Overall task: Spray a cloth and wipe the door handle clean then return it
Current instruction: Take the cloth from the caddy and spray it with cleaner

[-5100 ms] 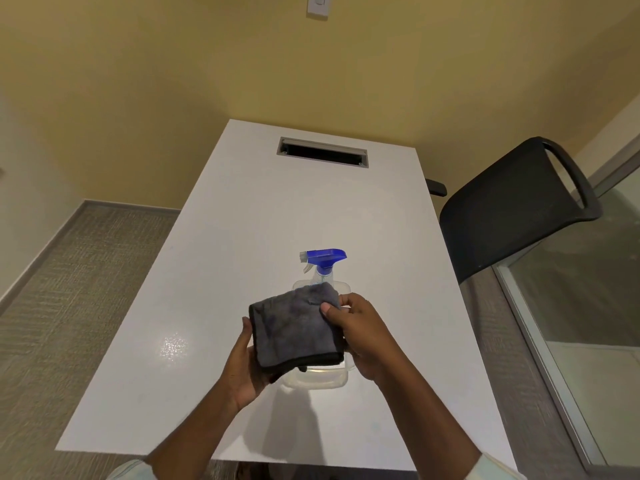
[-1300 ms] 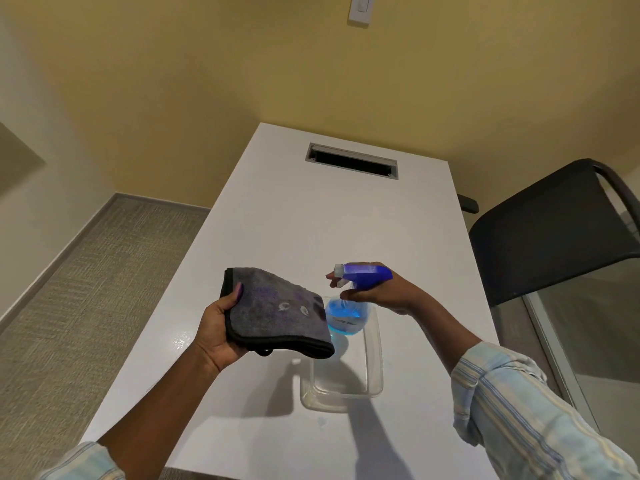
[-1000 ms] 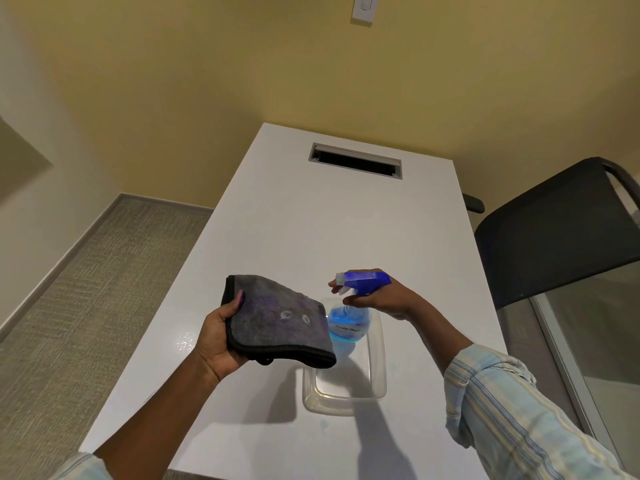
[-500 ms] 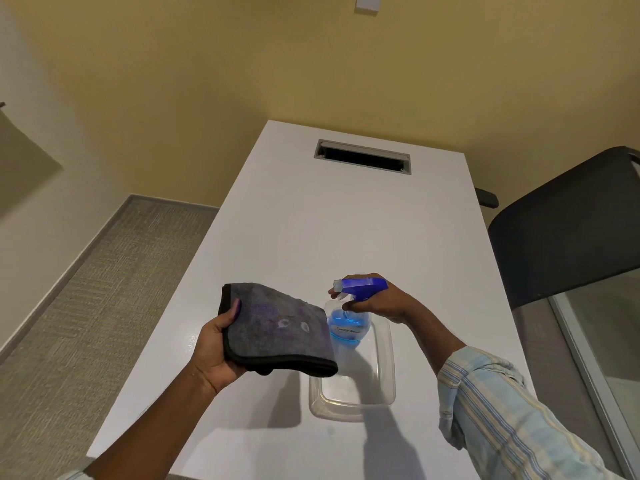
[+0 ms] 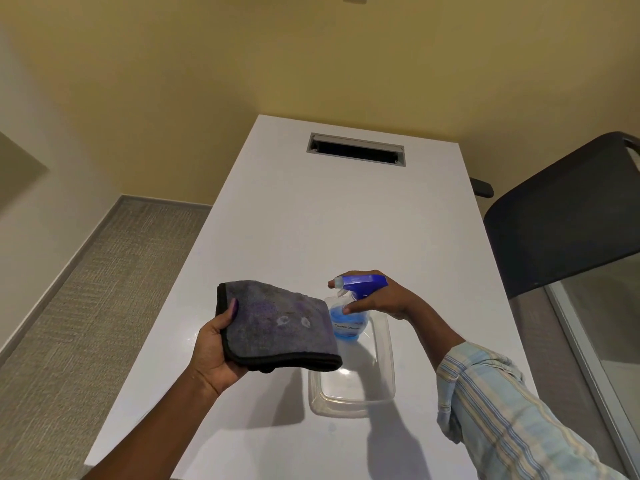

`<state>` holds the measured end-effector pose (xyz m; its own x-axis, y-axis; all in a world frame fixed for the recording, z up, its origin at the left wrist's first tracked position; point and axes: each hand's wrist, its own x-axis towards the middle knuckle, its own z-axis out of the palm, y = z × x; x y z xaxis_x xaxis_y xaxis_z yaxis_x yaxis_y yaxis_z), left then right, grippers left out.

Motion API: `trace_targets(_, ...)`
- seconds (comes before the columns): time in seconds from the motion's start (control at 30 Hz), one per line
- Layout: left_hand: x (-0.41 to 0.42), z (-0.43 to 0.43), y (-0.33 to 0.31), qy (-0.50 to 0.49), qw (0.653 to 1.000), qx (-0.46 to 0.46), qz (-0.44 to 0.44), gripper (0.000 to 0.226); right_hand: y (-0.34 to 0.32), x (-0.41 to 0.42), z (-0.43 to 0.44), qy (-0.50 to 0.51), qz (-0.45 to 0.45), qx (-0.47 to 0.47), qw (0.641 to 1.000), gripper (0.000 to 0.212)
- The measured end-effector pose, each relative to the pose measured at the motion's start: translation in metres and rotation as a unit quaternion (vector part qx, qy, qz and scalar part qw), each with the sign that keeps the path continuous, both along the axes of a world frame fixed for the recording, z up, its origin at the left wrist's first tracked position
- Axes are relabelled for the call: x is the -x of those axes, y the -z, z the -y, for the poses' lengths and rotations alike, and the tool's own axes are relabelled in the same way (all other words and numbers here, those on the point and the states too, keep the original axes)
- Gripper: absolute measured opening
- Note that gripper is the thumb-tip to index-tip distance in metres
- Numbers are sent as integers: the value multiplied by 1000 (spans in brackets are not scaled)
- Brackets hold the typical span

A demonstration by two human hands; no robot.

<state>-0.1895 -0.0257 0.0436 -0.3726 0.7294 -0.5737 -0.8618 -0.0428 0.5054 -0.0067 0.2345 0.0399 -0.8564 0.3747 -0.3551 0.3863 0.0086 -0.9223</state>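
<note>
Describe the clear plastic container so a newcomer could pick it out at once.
Start at the long white table and come to its near end. The clear plastic container sits there, below the spray bottle in the right hand. It is the only see-through, open-topped thing resting on the tabletop.

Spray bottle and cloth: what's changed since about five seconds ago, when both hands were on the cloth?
The right hand let go of the grey cloth and took hold of the spray bottle, lifting it above the clear container, nozzle aimed at the cloth. The left hand moved the cloth left, and wet spots now show on it. Container and white table are unchanged.
</note>
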Motion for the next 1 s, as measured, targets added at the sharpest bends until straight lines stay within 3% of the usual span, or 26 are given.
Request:
trace_targets(0.33,0,-15,-15,11,1000,-24,2,44,-15,-42,-10,4,56,-11,998,77)
trace_targets(0.47,-3,-18,-17,16,999,-28,4,45,-19,-59,-11,90,114,12,989,64)
trace_targets(0.63,-8,-18,-14,27,999,-35,9,40,-20,-62,12,276,171,-26,946,13)
trace_targets(0.8,-14,-18,-13,36,998,-47,22,38,-21,-57,53,276,242,-58,928,28)
trace_targets(1.0,-20,-17,-10,55,998,-34,27,27,-33,-57,88,319,149,46,935,30)
